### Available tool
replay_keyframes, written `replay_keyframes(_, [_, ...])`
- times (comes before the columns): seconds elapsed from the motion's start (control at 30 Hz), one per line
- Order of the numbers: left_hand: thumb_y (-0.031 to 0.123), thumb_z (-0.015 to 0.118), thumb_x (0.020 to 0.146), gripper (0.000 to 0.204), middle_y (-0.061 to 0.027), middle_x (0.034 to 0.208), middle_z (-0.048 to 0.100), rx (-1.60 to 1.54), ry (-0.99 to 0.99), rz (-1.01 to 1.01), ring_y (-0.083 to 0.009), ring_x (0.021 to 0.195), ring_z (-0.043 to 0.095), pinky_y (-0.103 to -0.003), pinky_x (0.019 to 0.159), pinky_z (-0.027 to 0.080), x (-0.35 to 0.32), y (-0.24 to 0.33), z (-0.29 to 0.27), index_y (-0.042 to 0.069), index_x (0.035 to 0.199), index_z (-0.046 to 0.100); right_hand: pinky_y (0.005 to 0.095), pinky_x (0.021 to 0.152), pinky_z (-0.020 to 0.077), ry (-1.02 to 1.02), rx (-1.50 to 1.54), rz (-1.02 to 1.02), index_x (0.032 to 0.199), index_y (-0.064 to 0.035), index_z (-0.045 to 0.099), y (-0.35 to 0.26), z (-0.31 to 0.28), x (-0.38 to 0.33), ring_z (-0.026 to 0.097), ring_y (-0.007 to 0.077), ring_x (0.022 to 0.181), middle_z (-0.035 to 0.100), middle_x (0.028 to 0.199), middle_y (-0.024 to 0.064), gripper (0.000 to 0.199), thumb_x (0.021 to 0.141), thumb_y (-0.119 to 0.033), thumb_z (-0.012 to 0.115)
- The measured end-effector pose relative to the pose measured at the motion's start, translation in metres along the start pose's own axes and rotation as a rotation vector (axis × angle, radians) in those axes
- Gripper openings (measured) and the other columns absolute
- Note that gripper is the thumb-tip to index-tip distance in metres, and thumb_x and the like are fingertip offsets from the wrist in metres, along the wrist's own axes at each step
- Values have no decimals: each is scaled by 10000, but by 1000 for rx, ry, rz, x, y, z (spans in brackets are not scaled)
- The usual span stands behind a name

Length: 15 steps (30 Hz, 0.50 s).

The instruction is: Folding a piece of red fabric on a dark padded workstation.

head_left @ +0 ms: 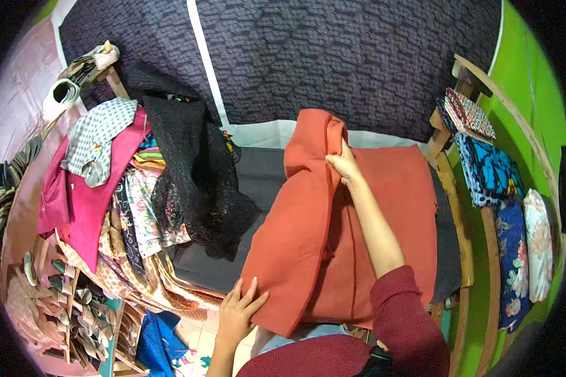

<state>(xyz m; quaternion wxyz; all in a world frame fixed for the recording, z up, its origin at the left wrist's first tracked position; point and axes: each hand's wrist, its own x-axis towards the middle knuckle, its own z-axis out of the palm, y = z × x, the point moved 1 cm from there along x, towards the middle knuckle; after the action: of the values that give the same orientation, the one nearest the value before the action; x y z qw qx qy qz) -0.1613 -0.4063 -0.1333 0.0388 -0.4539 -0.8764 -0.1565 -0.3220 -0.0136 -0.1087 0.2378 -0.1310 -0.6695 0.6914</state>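
An orange-red cloth (295, 232) with long seams lies on a dark grey padded surface (258, 173). Its left part is folded over, and its upper end is lifted into a bunched fold. My right hand (344, 164) is closed round the raised edge of that fold. With fingers spread, my left hand (239, 314) touches the cloth's lower left corner; its thumb is hard to make out. The cloth's right part (393, 220) lies spread out, reaching almost to the wooden edge.
On the left are heaped a black lacy cloth (185, 151), a magenta cloth (97, 207), a checked cloth (100, 135) and several patterned fabrics. Folded patterned cloths (490, 166) sit at the right by a wooden rail (462, 220). A dark patterned curtain (346, 63) hangs behind.
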Motion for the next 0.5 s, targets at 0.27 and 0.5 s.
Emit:
replay_keyframes(0.27, [110, 643, 564, 595, -126, 1218, 518, -479, 70, 403, -211, 943, 618, -300, 719, 517, 75, 84, -43, 47, 1148, 545, 322, 778, 456, 45, -142, -67, 1331, -78, 312, -6, -59, 17, 537, 219, 936, 529, 1120, 102, 650, 727, 34, 526])
replay_keyframes(0.5, [45, 575, 625, 566, -155, 1179, 533, -740, -228, 499, -299, 815, 613, -395, 667, 508, 124, 198, 64, 74, 1183, 491, 335, 923, 360, 243, -866, -93, 1298, -53, 352, -35, -234, -59, 447, 289, 1111, 438, 1242, 181, 486, 844, -191, 458])
